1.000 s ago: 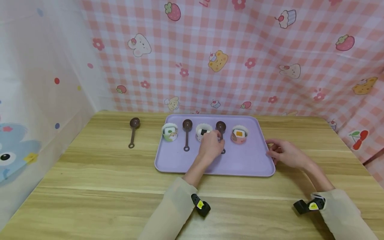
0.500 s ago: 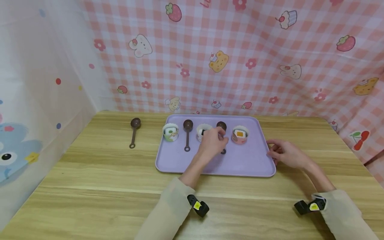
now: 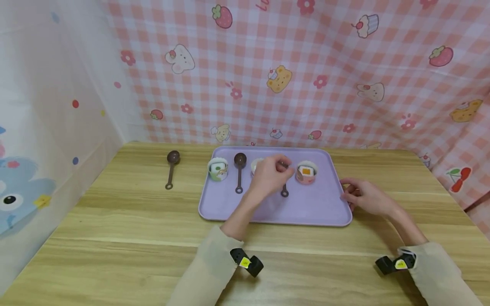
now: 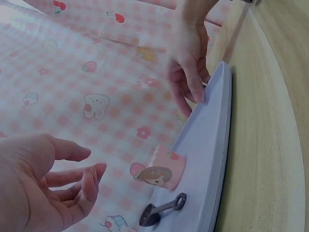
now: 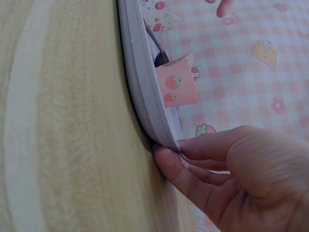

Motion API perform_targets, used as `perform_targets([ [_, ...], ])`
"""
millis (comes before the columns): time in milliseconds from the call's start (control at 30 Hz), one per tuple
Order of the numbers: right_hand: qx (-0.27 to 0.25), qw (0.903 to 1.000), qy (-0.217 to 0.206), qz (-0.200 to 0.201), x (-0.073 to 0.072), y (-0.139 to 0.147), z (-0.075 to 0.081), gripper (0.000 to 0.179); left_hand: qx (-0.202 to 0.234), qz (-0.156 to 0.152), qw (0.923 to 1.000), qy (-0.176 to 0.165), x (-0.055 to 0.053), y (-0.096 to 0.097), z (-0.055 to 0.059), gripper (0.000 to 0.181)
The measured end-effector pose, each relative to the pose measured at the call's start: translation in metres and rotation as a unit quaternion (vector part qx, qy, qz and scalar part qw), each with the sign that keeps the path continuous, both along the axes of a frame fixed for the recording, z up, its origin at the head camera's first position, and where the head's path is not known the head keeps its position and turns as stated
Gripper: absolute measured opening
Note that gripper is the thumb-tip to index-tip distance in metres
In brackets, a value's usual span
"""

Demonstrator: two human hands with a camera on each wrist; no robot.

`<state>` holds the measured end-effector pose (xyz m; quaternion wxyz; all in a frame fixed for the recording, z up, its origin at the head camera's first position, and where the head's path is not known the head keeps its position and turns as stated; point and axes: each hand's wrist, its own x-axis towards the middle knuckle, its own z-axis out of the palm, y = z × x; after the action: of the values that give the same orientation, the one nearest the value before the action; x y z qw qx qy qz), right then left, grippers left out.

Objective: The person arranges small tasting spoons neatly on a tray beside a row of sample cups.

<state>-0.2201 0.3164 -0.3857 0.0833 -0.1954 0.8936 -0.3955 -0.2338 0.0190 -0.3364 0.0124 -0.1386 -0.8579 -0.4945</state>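
Note:
My left hand (image 3: pixel 269 176) hovers over the middle of the lilac tray (image 3: pixel 314 208), holding nothing. In the left wrist view, its fingers (image 4: pixel 77 150) are loosely bent, thumb apart. Below it lies a brown round-bowled scoop (image 3: pixel 284 189), its upper part mostly covered by the hand. The middle paper cup (image 3: pixel 255 164) is largely hidden too. To the right, a pink paper cup (image 3: pixel 305 179) holds a white piece with an orange square on top. My right hand (image 3: pixel 369 197) pinches the tray's right rim between thumb (image 5: pixel 169 162) and fingers.
At the tray's left stands a green-patterned cup (image 3: pixel 217 175) with a white piece marked by a green dot. Another brown scoop (image 3: pixel 240 160) lies beside it. A further scoop (image 3: pixel 173 158) rests on the wooden table (image 3: pixel 126 212). A checked cloth (image 3: pixel 245 63) hangs behind.
My left hand has risen from the middle cup and drifted slightly right, its fingers loosening. My right hand stays at the tray's rim. Cups and scoops keep their places.

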Motion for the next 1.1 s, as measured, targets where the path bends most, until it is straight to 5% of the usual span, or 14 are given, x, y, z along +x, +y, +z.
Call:
perform_targets([
  [667, -0.003, 1.0000, 0.000, -0.001, 0.000, 0.001, -0.001, 0.041, 0.026, -0.001, 0.9995, 0.016, 0.002, -0.019, 0.005, 0.024],
  [1100, 0.010, 0.9999, -0.006, -0.004, -0.001, 0.000, 0.000, 0.043, -0.009, 0.025, 0.9978, 0.060, 0.006, -0.044, 0.005, 0.025],
])
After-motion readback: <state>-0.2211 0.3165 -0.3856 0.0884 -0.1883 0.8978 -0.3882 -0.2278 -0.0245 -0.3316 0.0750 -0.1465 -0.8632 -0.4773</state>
